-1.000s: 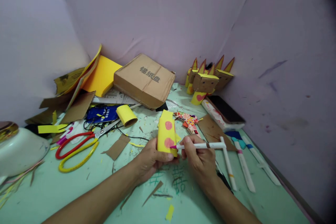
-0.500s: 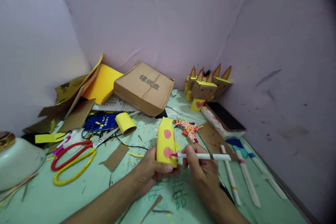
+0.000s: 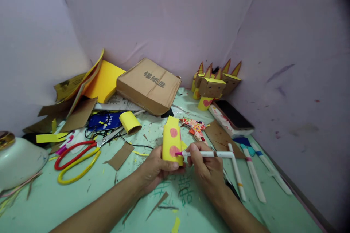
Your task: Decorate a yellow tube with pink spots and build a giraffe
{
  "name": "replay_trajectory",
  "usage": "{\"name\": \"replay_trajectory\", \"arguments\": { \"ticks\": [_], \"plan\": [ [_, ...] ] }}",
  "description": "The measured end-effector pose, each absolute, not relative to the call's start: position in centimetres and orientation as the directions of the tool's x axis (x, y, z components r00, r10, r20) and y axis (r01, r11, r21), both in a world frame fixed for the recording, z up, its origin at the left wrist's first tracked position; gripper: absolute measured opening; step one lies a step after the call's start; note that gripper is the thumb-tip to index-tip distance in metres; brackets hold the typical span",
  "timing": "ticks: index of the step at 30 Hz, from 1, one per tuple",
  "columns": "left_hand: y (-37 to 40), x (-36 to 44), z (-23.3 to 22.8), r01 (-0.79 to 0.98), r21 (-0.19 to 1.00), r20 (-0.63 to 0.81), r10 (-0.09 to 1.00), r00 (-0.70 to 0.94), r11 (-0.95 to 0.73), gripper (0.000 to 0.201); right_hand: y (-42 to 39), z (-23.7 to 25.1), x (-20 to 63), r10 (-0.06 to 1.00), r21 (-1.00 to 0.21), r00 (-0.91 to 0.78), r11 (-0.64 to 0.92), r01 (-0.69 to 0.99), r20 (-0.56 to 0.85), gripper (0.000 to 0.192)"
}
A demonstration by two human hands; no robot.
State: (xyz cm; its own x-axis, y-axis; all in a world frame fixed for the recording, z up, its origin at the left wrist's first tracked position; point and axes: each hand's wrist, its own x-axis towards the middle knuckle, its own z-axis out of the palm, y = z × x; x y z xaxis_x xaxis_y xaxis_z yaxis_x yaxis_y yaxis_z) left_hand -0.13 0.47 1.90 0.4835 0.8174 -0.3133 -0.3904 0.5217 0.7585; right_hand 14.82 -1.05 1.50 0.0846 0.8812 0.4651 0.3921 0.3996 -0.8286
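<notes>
Your L hand (image 3: pixel 154 171): fingers pinch yellow piece (image 3: pixel 166 141); R hand (image 3: pixel 210 171): fingers pinch pen (image 3: pixel 207 154). Rub soft, w/in low pink dot (image 3: pixel 173 151).

Left fingers (image 3: pixel 170 165) hold a yellow tube (image 3: pixel 171 139); right fingers (image 3: pixel 195 153) hold a pink-tipped marker (image 3: pixel 224 154) at its lower spot (image 3: pixel 173 150)

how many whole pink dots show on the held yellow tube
2 on the yellow tube: an upper dot and a lower dot, at the tip of the marker. A pink sliver shows at its right edge; more may be hidden.
</notes>
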Motion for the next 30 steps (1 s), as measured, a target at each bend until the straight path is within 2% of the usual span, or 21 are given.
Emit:
{"name": "replay_trajectory", "arguments": {
  "ticks": [5, 11, 18, 30],
  "plan": [
    [0.41, -0.10, 1.85, -0.405, 0.759, -0.294, 0.824, 0.485, 0.509, 0.059, -0.97, 1.67, 14.83, 0.874, -0.800, 0.048, 0.418, 0.431, 0.483, 0.035],
    [0.45, -0.16, 1.79, -0.407, 0.754, -0.305, 0.824, 0.478, 0.516, 0.058, -0.94, 1.31, 14.93, 0.875, -0.831, 0.132, 0.382, 0.406, 0.466, 0.034],
    [0.48, -0.06, 1.77, -0.413, 0.748, -0.299, 0.820, 0.488, 0.519, 0.058, -0.86, 1.85, 14.75, 0.859, -0.775, 0.055, 0.429, 0.464, 0.509, 0.036],
    [0.42, 0.12, 1.95, -0.437, 0.746, -0.267, 0.827, 0.495, 0.502, 0.051, -1.04, 1.16, 14.42, 0.894, -0.826, 0.040, 0.394, 0.403, 0.446, 0.034]
  ]
}}
